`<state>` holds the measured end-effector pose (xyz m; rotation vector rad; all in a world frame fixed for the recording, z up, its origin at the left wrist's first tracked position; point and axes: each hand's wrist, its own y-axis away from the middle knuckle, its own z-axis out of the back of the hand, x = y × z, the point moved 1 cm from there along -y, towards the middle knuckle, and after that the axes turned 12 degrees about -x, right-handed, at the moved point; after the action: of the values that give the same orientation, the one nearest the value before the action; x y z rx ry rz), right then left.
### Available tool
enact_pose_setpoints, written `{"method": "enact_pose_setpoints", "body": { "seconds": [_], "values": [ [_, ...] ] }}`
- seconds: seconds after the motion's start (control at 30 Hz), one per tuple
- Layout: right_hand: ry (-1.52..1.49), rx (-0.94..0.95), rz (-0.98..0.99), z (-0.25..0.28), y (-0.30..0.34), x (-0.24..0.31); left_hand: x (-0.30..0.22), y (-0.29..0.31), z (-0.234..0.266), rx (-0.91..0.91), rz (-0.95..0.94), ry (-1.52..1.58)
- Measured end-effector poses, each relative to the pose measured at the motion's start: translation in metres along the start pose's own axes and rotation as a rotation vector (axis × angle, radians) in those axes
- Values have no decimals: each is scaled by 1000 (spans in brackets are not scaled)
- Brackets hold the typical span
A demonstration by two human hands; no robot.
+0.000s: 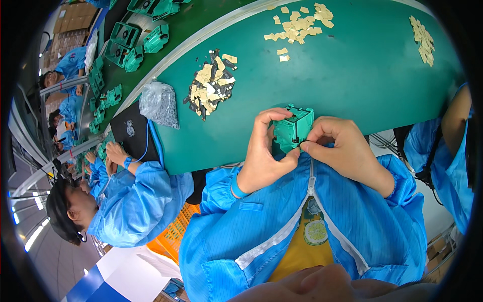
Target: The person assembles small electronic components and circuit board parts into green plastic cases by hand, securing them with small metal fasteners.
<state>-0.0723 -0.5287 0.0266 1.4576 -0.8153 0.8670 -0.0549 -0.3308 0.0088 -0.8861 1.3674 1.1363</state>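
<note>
Above the near edge of the green worktop I hold a small green plastic housing (286, 133), tilted, with its ribbed hollow side partly showing. My left hand (261, 163) grips it from the left, thumb low and fingers along the upper edge. A thin black strip (296, 131) runs across the housing. At its lower right corner, the thumb and index finger of my right hand (347, 151) pinch together against a small dark bit (302, 144). The fingertips partly hide that bit, so its kind is unclear.
A heap of black strips and cream paper pieces (212, 85) lies left on the worktop. Cream pieces (302, 27) are scattered at the back, more (421, 41) far right. Left stands a clear bag of small parts (160, 104). A co-worker (136, 201) sits left, by a conveyor (176, 38) carrying green housings.
</note>
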Motion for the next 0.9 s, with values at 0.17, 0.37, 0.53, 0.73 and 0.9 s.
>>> {"method": "enact_pose_setpoints", "body": {
  "seconds": [0.17,0.37,0.53,0.73,0.9],
  "values": [
    [8,-17,6,1,0,3,0,-1,-4,-19,-6,14],
    [-55,-7,-16,4,-3,3,-4,-2,-5,-38,16,57],
    [-316,104,-38,8,-15,-4,-15,-10,0,-20,56,215],
    [-327,3,111,-6,-25,1,-23,-21,-1,-198,-361,-227],
    [-298,21,134,-1,-48,34,-41,-27,19,-220,-561,-481]
  ]
}}
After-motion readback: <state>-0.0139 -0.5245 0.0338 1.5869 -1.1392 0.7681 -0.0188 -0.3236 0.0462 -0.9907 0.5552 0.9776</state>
